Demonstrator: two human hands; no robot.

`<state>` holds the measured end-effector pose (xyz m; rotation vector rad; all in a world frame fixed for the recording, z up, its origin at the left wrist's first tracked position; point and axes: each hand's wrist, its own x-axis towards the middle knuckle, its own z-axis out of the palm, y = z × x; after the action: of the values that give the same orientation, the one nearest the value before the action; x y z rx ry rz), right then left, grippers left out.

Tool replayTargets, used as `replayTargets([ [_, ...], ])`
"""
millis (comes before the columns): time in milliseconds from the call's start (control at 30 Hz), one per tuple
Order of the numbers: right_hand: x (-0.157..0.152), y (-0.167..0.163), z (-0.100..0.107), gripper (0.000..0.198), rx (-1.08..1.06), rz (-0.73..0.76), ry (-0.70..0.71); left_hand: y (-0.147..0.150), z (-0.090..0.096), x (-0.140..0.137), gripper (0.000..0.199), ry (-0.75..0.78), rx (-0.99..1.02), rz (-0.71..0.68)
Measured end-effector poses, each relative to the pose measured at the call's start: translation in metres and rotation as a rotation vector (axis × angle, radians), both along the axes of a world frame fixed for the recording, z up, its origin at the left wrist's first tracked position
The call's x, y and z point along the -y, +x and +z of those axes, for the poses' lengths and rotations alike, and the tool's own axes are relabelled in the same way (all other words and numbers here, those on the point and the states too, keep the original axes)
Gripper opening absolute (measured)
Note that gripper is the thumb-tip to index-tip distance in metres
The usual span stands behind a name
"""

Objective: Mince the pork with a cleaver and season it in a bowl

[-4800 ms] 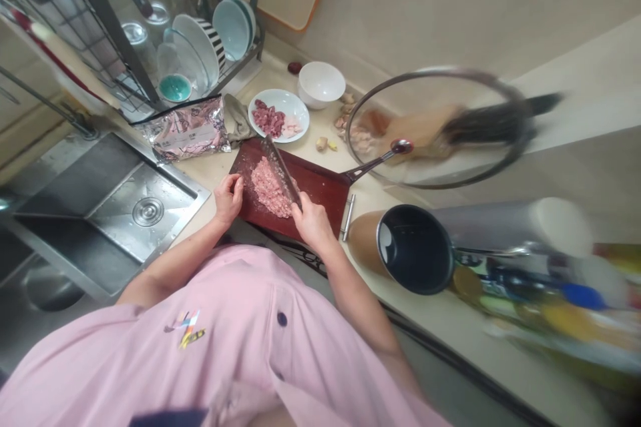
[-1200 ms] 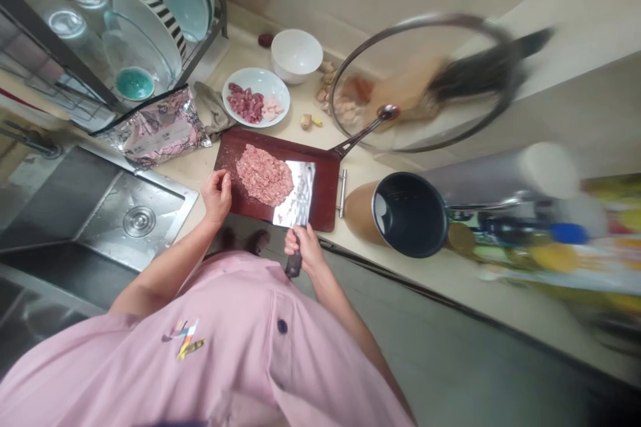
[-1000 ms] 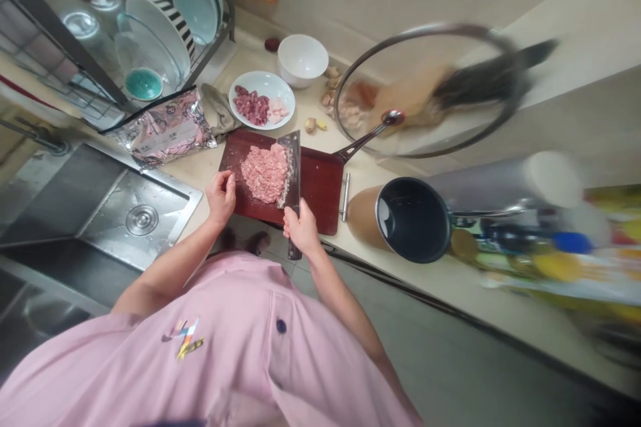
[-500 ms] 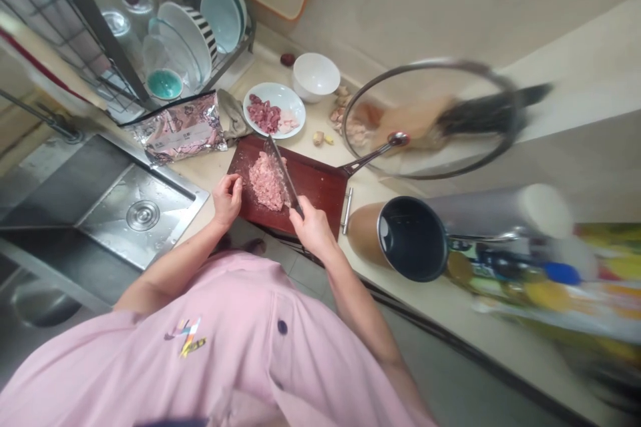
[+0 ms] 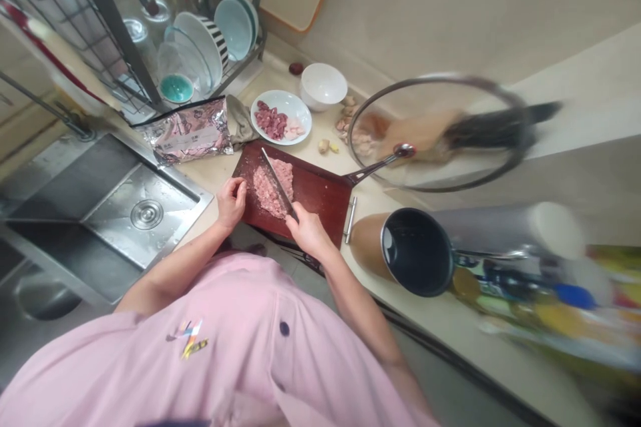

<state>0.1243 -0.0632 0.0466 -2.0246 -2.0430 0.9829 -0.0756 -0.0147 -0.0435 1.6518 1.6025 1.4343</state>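
Observation:
My right hand (image 5: 309,232) is wrapped round the handle of a kitchen knife (image 5: 276,180). Its blade lies slantwise across a flat heap of minced meat (image 5: 268,199) on a reddish-brown cutting board (image 5: 320,197). Loosely curled, my left hand (image 5: 232,202) rests by the board's left edge, with nothing visible in its fingers. Behind the board, a white plate (image 5: 299,111) bears dark red meat pieces (image 5: 271,121) and a little pale meat or fat (image 5: 293,129).
A steel sink (image 5: 165,233) lies left, beside a foil bag (image 5: 190,130) and dish rack (image 5: 245,57). A white bowl (image 5: 324,87), ginger (image 5: 324,145), glass lid (image 5: 451,190) and spoon (image 5: 375,167) are beyond the board. A dark-lined pot (image 5: 415,250) stands right.
The knife has shifted left over the minced meat, and its blade is tilted differently. The meat looks flatter and wider. My left hand stays by the board; the whole view has shifted slightly.

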Motion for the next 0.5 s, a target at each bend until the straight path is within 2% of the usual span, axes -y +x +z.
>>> replayTargets([
  [100, 0.0004, 0.0006, -0.0012, 0.031, -0.026, -0.017, 0.039, 0.0, 0.0006, 0.0005, 0.02, -0.001, 0.007, 0.003],
  [233, 0.0016, 0.0001, -0.0025, 0.03, -0.022, 0.018, 0.005, 0.0002, 0.0009, 0.0006, 0.021, -0.011, -0.018, 0.006],
  [367, 0.0034, -0.0023, 0.0, 0.035, -0.062, 0.011, 0.056, 0.0005, 0.0014, 0.0006, 0.022, -0.013, -0.022, 0.011],
  [500, 0.0042, -0.0033, -0.0004, 0.033, -0.068, 0.051, 0.017, 0.0005, 0.0017, 0.0004, 0.024, -0.022, -0.038, 0.022],
])
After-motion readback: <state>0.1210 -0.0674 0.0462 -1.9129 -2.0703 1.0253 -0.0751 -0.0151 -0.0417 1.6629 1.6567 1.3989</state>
